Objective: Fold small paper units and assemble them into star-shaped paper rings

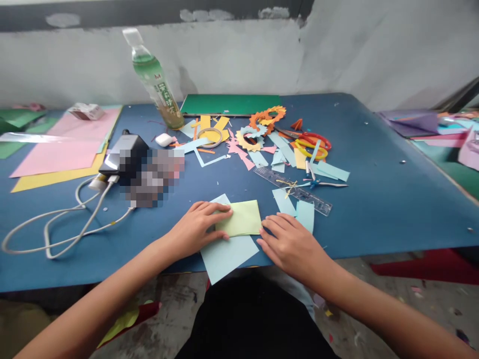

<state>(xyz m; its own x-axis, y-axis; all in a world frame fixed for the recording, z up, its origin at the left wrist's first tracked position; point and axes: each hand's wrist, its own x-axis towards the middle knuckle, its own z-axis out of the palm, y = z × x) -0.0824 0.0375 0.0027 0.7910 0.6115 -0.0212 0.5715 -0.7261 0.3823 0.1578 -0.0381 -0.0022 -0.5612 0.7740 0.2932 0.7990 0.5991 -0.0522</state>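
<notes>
A folded light yellow-green paper [241, 218] lies in front of me at the table's near edge, over a pale blue sheet [228, 259] that juts past that edge. My left hand [200, 224] holds the folded paper's left end, its fingers on top and its thumb at the lower edge. At the right end, my right hand [294, 243] has its fingers bent and close together, the tips against the paper's edge. Just beyond the right hand are pale blue paper pieces [306, 214] and a clear ruler [312, 198].
Farther back lie scissors [312, 144], a tape roll [210, 137], cut-paper rings [251, 138] and several scraps. A green-labelled bottle [157, 85] stands near the wall. To the left are a black charger [129, 154] with a white cable [48, 219] and pink paper [71, 144].
</notes>
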